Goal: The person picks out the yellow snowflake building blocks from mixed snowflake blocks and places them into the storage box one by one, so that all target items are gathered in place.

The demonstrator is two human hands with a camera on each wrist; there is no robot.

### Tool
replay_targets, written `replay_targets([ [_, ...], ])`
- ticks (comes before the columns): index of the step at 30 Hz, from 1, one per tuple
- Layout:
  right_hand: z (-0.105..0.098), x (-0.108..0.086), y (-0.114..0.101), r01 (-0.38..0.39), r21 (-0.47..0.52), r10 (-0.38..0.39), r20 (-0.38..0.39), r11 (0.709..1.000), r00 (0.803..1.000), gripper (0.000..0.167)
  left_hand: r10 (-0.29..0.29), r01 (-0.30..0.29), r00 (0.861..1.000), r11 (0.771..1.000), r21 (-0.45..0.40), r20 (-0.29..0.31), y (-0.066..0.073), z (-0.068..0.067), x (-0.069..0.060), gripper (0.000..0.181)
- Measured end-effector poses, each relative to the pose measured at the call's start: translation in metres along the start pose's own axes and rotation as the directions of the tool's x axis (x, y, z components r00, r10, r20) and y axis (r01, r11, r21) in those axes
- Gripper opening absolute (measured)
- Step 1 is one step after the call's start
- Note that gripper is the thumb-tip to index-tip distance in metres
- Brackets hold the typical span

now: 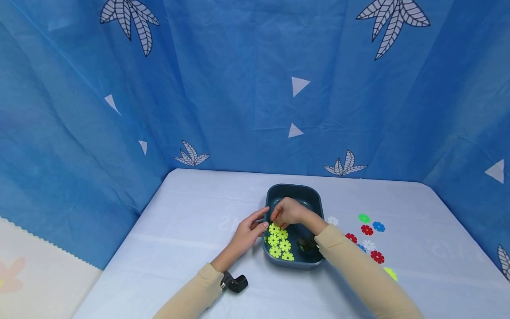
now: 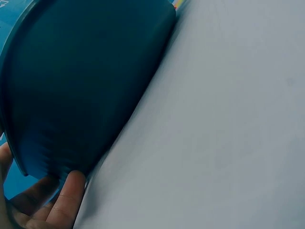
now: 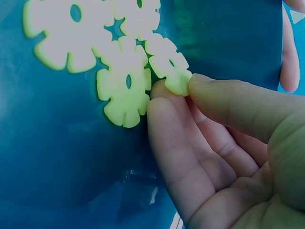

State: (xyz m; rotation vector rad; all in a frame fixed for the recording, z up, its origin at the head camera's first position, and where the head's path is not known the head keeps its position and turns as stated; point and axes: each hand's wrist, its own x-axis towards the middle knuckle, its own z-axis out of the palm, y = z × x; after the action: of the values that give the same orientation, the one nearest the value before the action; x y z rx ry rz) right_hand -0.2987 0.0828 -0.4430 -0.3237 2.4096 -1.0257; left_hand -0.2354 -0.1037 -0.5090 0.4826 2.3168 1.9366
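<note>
The step in hand looks like settling a yellow-green, flower-shaped plastic disc with notched petals (image 3: 162, 57) among its fellows inside a deep, dark teal, rounded rectangular plastic box (image 1: 296, 265). It would go best with the disc held by one edge petal, the notches facing its neighbours left clear, and the piece turned a little at a time until gap and petal line up. A light push should do; pressing hard could skew the group of matching yellow-green discs (image 1: 273, 240) lying along the box's left side. Whether those are slotted together or merely touching is hard to tell.

The right hand (image 1: 291, 212) reaches down into the box, thumb and fingertips nearly meeting, with the disc's nearest petal pinched between them and the other fingers curled in behind. The right wrist view shows the disc just beside, perhaps touching, another one.

The left hand (image 1: 246, 232) is loosely spread at the box's left wall, thumb and fingers apart; the left wrist view has fingertips resting against the outer wall near a corner. That light contact would probably be enough to stop the box sliding on the white cloth-covered table (image 1: 199, 212)
</note>
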Motion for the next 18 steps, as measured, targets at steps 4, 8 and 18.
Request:
replay_targets([
  [4,0.0003,-0.0009,0.0001,0.009,0.024,-0.009,0.019,1.000,1.000,0.012,0.013,-0.013,1.000,1.000,-0.003,0.006,0.0031,-0.0001,-0.0008,0.050],
  [8,0.0003,-0.0007,0.0007,0.025,0.035,-0.026,0.035,0.999,0.999,0.014,0.015,-0.015,1.000,1.000,-0.008,0.013,0.0063,-0.0002,-0.0017,0.051],
  [18,0.0012,0.0002,-0.0003,0.091,-0.002,-0.091,0.003,0.996,0.996,0.012,0.019,-0.019,1.000,1.000,-0.011,0.016,0.0055,-0.0007,-0.0015,0.050],
])
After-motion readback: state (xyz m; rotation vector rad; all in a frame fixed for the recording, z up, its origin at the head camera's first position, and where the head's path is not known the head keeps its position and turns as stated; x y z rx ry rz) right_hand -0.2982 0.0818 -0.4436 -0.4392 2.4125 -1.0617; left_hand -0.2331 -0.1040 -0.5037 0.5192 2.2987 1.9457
